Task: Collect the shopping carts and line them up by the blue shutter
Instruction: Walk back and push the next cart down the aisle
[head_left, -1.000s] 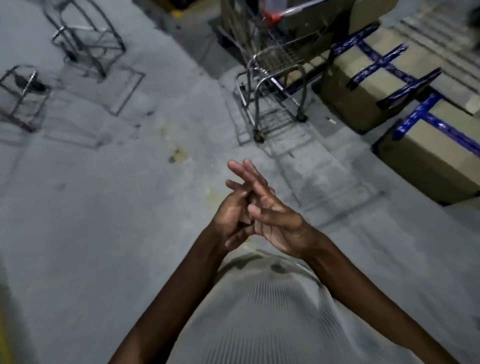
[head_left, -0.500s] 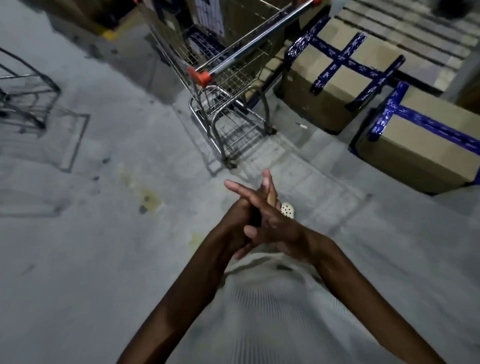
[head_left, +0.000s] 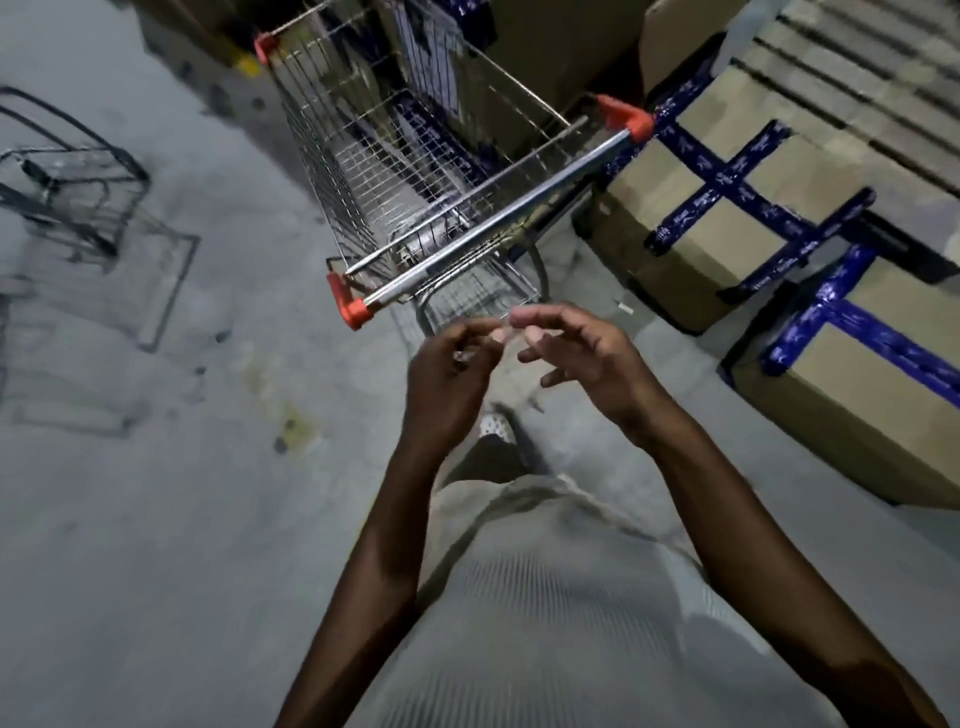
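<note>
So the cart (head_left: 415, 171) sat right at 12 o'clock from the hands, wire basket pointing away, and its handle (head_left: 493, 228) with the orange end caps ran slantwise just beyond the fingertips. Neither hand was touching it. The left hand (head_left: 447, 374) and right hand (head_left: 587, 358) were up in front of the chest, close together, with the fingertips nearly meeting. The right one was loose, its fingers gently bent and spread and nothing in them. The left had its fingers curled inward, but it was too smeared by blur for me to say whether it pinched anything, so I can't tell on that one.

Over at 2 o'clock, taped boxes (head_left: 727, 218) with dark blue crossed tape sat on the floor (head_left: 156, 519) just beside the cart's right side. Way off at 9 o'clock, well apart from the first, was another cart (head_left: 67, 192), dark and blurry, cut off by the frame edge. A shoe (head_left: 493, 426) poked out below the hands at 6 o'clock, above a grey ribbed shirt (head_left: 545, 623).
</note>
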